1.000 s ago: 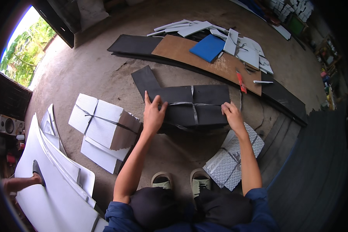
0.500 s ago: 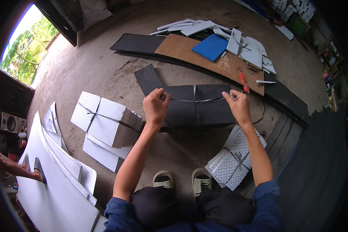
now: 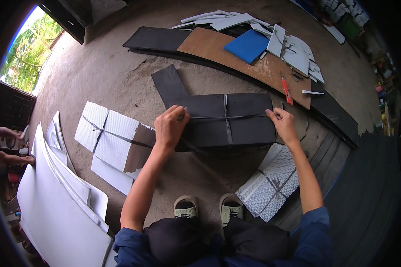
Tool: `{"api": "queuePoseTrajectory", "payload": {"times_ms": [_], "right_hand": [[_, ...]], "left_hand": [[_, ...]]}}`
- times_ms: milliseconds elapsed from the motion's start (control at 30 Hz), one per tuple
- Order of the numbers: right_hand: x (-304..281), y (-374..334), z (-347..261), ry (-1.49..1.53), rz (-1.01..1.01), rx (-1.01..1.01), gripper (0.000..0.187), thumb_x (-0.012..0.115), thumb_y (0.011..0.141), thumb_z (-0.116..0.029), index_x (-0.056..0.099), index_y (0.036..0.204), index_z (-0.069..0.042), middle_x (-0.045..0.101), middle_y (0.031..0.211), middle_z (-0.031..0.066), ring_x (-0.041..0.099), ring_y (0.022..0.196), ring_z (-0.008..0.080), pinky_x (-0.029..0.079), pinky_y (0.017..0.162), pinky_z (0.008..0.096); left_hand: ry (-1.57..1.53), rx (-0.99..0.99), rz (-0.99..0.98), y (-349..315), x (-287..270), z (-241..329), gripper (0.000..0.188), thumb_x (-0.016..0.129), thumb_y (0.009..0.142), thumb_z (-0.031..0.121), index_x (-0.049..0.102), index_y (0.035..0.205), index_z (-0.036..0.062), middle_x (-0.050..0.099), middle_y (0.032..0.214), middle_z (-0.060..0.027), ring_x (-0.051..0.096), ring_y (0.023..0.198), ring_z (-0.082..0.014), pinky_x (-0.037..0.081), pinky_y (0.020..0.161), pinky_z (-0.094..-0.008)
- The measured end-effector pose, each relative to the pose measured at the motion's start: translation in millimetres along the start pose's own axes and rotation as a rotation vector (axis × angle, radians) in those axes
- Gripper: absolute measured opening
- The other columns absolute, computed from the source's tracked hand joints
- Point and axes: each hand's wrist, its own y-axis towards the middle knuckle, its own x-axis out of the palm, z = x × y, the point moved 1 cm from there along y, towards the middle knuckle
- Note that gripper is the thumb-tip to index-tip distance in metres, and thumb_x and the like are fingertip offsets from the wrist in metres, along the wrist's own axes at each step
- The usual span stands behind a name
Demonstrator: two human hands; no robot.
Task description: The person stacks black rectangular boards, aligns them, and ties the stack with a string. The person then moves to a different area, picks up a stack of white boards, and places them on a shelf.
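A stack of black sheets [image 3: 251,131] lies crosswise in front of my feet. One thin dark strip [image 3: 227,129] circles its middle, and another runs lengthwise and crosses it on top. My left hand [image 3: 170,126] is closed on the lengthwise strip by the left end of the stack. At the right end, my right hand [image 3: 284,124] pinches the other side of that strip. The strip looks taut between both hands. A loose black sheet [image 3: 169,84] sticks out behind the stack's left end.
White bundles, one smooth [image 3: 116,129] and one textured [image 3: 272,182], flank the stack. Large white sheets [image 3: 62,200] stand left, near another person's bare limbs [image 3: 15,159]. Behind lie a brown board [image 3: 236,58], a blue piece [image 3: 247,46], white offcuts and a red cutter [image 3: 286,89].
My hands have drawn farther apart along the strip, left hand leftward, right hand rightward. The other person's limb at the left has shifted back from the white sheets, and a second limb shows.
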Motion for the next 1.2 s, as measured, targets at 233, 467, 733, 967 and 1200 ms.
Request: {"api": "queuePoseTrajectory", "payload": {"times_ms": [233,467,733,967,1200], "right_hand": [[-16,-20,45,0.189,-0.008,0.123,0.037,0.062,0.081,-0.026,0.038,0.063,-0.004,0.026,0.055,-0.0033,0.025,0.052,0.0049,0.022,0.045,0.024],[33,-55,52,0.848,0.105,0.535,0.027,0.048,0.089,-0.027,0.058,0.098,-0.004,0.058,0.085,0.0,0.051,0.079,0.0063,0.041,0.07,0.0201],[94,-78,98,1.22,-0.012,0.619,0.044,0.04,0.09,-0.027,0.033,0.128,-0.004,0.041,0.123,0.0054,0.042,0.11,0.0161,0.036,0.091,0.0295],[108,-83,118,1.17,-0.114,0.54,0.044,0.039,0.091,-0.025,0.031,0.128,-0.004,0.041,0.123,0.0066,0.041,0.111,0.0164,0.036,0.092,0.03],[97,-89,127,0.156,-0.076,-0.144,0.045,0.041,0.089,-0.031,0.036,0.126,-0.004,0.044,0.12,0.0062,0.045,0.109,0.0185,0.039,0.09,0.0325]], "left_hand": [[-0.29,-0.259,-0.012,-20,-19,-35,0.035,0.059,0.081,0.019,0.04,0.06,-0.0032,0.034,0.05,-0.0094,0.031,0.045,-0.0114,0.03,0.044,-0.028],[-0.894,-0.586,0.178,-68,29,-47,0.036,0.048,0.09,0.026,0.039,0.062,0.0054,0.032,0.059,0.0062,0.028,0.057,-0.0042,0.024,0.049,-0.0217],[-0.717,-0.578,0.218,-117,102,-88,0.022,0.042,0.091,0.023,0.052,0.085,0.0044,0.051,0.078,0.0017,0.047,0.075,-0.0071,0.039,0.071,-0.0215],[-1.397,-0.843,0.191,-117,122,-85,0.027,0.044,0.088,0.021,0.051,0.105,0.002,0.056,0.098,-0.0051,0.053,0.087,-0.0141,0.041,0.078,-0.0272],[-1.306,-0.914,-0.03,-103,112,-72,0.03,0.046,0.087,0.025,0.051,0.107,0.0033,0.056,0.095,-0.0051,0.052,0.089,-0.0139,0.042,0.076,-0.0297]]}}
